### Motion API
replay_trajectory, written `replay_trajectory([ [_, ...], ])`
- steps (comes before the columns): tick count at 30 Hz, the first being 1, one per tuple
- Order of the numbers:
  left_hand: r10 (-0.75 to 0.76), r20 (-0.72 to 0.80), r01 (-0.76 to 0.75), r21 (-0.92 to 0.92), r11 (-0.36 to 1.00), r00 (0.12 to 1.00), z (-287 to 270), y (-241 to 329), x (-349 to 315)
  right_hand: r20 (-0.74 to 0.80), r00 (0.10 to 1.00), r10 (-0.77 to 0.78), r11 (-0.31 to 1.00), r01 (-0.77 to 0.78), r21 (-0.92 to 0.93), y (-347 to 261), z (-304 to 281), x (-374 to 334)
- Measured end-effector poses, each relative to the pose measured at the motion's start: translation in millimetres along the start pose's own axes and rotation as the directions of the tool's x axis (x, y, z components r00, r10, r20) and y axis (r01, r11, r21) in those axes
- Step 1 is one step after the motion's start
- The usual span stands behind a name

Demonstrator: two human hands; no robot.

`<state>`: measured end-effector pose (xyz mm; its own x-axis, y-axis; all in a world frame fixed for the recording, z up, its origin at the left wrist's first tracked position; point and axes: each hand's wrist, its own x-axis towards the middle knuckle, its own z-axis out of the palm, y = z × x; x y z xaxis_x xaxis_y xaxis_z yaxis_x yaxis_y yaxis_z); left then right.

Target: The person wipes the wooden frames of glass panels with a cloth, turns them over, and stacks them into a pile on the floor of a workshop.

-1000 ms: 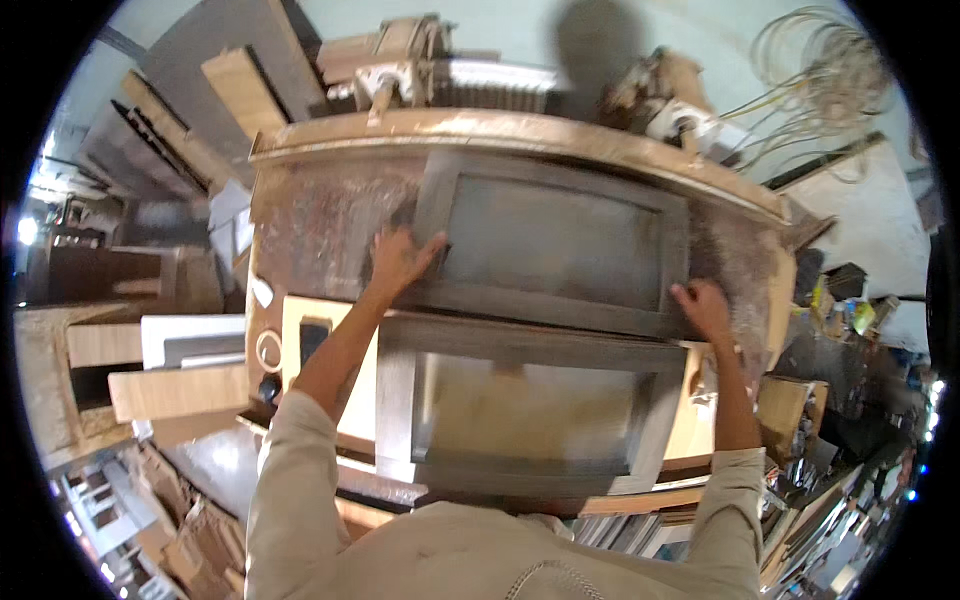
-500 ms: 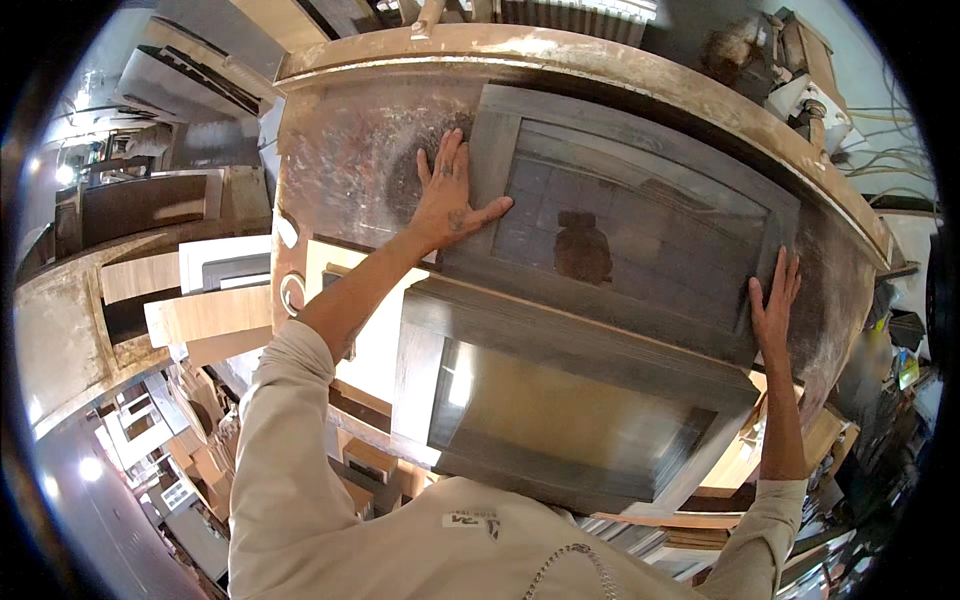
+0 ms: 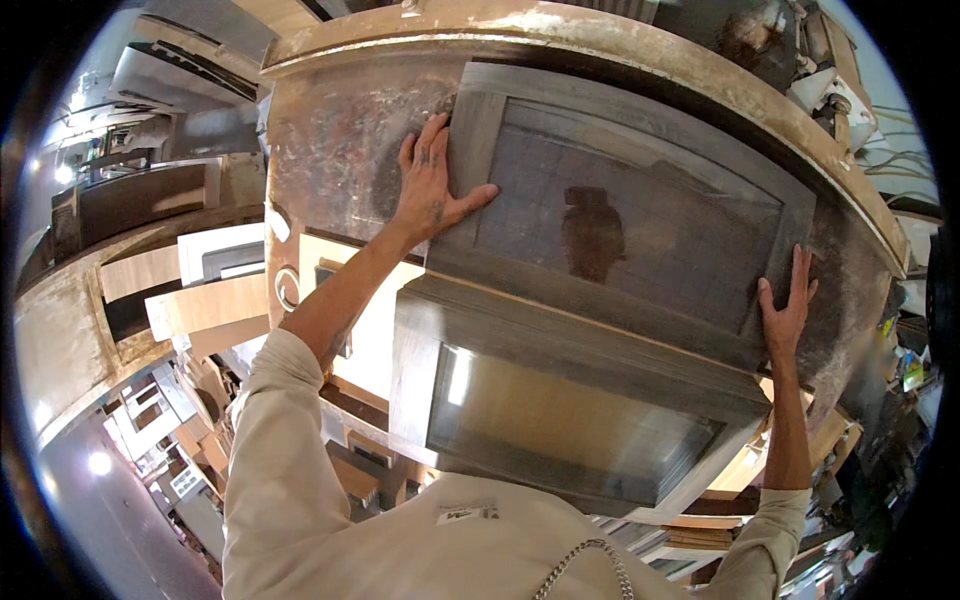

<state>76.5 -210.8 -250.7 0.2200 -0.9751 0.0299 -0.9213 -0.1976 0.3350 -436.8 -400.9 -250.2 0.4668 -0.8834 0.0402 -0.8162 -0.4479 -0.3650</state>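
The far panel [image 3: 640, 225] stretches lengthwise, left to right, between the spread left hand [image 3: 428, 195], thumb over its edge, and the splayed right hand [image 3: 787, 305], neither clenched.

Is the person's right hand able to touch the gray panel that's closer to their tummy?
Probably yes. The right hand is at the right edge of the far panel, the closer panel lies right next to that one, and nothing seems to rest on its face to block the way.
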Motion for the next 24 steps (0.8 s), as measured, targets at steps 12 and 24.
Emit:
replay_trajectory([
  [12, 0.025, 0.0, -0.025, 0.043, 0.999, 1.0, 6.4, -9.5, 3.4, 0.094, 0.995, -0.047, 0.97, 0.067, -0.235, -2.7, -2.2, 1.3],
  [24, 0.099, -0.079, -0.093, 0.078, 0.993, 0.992, 11.6, -5.4, 8.5, 0.048, 0.999, -0.018, 0.983, 0.027, -0.18, -6.0, -6.0, -1.4],
])
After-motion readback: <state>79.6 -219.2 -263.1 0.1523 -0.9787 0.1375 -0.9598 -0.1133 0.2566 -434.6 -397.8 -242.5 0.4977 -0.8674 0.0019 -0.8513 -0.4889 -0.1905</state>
